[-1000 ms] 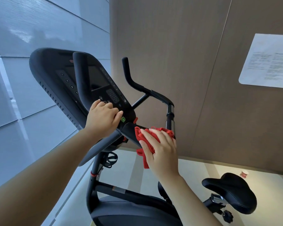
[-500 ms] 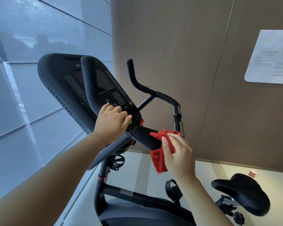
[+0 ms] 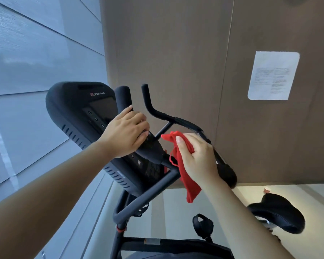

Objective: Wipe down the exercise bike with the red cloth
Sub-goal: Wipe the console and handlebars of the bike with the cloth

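The left hand [image 3: 125, 135] has slid up and now curls round the left handlebar [image 3: 123, 98] beside the console [image 3: 79, 109]. At its 4 o'clock, the right hand [image 3: 198, 161] pinches the bunched red cloth [image 3: 191, 189], which has come off the middle of the exercise bike [image 3: 150, 191] and hangs loose. That patch looks finished. The right handlebar [image 3: 157, 113], at the cloth's 11 o'clock, probably comes next.

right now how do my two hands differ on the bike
The left hand holds the bare left bar by the console; the right hand pinches the cloth, which hangs below it. The left hand sits higher; the right hand is lower, in front of the right bar. Both are bare, with their backs to the camera.
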Demonstrator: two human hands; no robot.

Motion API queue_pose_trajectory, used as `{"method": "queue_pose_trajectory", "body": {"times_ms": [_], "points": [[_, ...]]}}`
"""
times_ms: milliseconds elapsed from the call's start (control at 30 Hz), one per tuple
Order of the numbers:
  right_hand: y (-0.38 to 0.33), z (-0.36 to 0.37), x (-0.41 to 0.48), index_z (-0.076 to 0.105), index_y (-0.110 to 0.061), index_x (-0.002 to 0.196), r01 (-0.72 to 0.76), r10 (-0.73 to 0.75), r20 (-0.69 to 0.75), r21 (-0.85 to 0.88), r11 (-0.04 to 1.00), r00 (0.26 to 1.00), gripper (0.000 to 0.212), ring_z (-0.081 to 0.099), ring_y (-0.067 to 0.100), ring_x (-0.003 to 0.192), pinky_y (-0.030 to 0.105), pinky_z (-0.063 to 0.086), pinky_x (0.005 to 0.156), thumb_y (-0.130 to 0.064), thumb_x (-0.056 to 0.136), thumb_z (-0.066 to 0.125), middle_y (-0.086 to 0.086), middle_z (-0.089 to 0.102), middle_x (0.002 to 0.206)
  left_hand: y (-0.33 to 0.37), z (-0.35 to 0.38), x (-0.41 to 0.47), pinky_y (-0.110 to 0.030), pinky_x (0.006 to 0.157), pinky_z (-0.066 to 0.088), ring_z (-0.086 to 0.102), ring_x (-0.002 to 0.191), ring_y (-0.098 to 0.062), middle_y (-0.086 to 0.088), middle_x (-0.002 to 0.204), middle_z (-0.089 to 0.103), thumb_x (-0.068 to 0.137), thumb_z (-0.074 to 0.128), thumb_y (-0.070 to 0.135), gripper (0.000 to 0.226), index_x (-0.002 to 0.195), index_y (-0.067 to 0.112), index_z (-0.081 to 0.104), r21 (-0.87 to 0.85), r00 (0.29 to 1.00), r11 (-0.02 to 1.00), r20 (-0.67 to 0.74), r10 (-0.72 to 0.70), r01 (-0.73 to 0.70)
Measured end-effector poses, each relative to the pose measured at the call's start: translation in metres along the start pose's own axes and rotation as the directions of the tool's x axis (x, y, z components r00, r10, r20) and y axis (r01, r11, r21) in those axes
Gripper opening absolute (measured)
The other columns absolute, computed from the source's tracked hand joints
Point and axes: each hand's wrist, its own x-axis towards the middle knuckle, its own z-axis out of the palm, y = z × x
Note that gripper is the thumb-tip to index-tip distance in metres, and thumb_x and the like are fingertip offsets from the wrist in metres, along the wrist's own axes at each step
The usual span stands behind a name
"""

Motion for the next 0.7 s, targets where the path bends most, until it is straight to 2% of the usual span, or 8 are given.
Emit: {"method": "queue_pose_trajectory", "body": {"times_ms": [67, 133, 333, 400, 500, 700], "points": [[0.003, 0.008, -0.017, 0.068, -0.021, 0.1, 0.026, 0.016, 0.131, -0.312, 0.95, 0.991, 0.034, 0.061, 0.008, 0.084, 0.029, 0.051, 0.077, -0.044, 0.094, 0.043, -0.008, 0.066, 0.095, -0.004, 0.007, -0.003, -0.04, 0.116, 0.012, 0.058, 0.1, -0.025, 0.001, 0.094, 0.061, 0.096, 0.029, 0.036, 0.042, 0.088, 0.019, 0.067, 0.043, 0.997, 0.998, -0.045, 0.057, -0.055], [0.007, 0.009, -0.034, 0.068, -0.022, 0.102, 0.038, 0.034, 0.133, -0.503, 0.864, 0.99, 0.039, 0.062, 0.017, 0.085, 0.033, 0.051, 0.074, -0.048, 0.092, 0.041, -0.004, 0.066, 0.098, -0.003, 0.015, -0.005, -0.041, 0.116, 0.011, 0.058, 0.093, -0.025, 0.002, 0.084, 0.06, 0.096, 0.031, 0.035, 0.043, 0.081, 0.02, 0.068, 0.062, 0.992, 0.996, -0.105, 0.075, -0.069], [0.012, 0.005, -0.058, 0.066, -0.02, 0.113, -0.005, 0.022, 0.022, -0.58, 0.815, 1.0, 0.051, 0.06, 0.024, 0.097, 0.029, 0.048, 0.078, -0.058, 0.089, 0.042, 0.001, 0.063, 0.105, -0.002, 0.025, -0.007, -0.043, 0.115, 0.014, 0.054, 0.081, -0.025, 0.001, 0.074, 0.054, 0.092, 0.038, 0.033, 0.04, 0.071, 0.017, 0.067, 0.019, 0.972, 0.997, -0.22, 0.082, -0.08], [0.011, 0.009, -0.061, 0.067, -0.017, 0.111, -0.054, 0.027, -0.055, -0.582, 0.811, 0.998, 0.052, 0.06, 0.025, 0.097, 0.03, 0.047, 0.081, -0.057, 0.089, 0.042, 0.003, 0.063, 0.103, -0.002, 0.027, -0.008, -0.044, 0.114, 0.017, 0.055, 0.081, -0.026, 0.0, 0.076, 0.055, 0.091, 0.038, 0.033, 0.04, 0.07, 0.015, 0.066, 0.0, 0.965, 0.995, -0.246, 0.092, -0.095], [0.003, 0.025, -0.049, 0.07, -0.014, 0.1, -0.092, 0.005, -0.147, -0.593, 0.8, 0.989, 0.043, 0.062, 0.025, 0.086, 0.03, 0.047, 0.079, -0.049, 0.089, 0.047, 0.003, 0.065, 0.094, -0.002, 0.028, -0.009, -0.043, 0.115, 0.016, 0.054, 0.08, -0.027, -0.001, 0.075, 0.055, 0.092, 0.034, 0.031, 0.043, 0.069, 0.014, 0.066, -0.009, 0.964, 0.996, -0.25, 0.086, -0.091], [0.001, 0.024, -0.042, 0.07, -0.013, 0.097, 0.069, -0.083, 0.01, -0.659, 0.749, 0.997, 0.043, 0.063, 0.024, 0.079, 0.032, 0.053, 0.07, -0.048, 0.093, 0.045, 0.002, 0.068, 0.091, -0.001, 0.034, -0.007, -0.042, 0.115, 0.014, 0.054, 0.079, -0.026, -0.002, 0.073, 0.054, 0.092, 0.033, 0.03, 0.044, 0.069, 0.013, 0.066, -0.009, 0.958, 0.997, -0.277, 0.076, -0.081]]}}
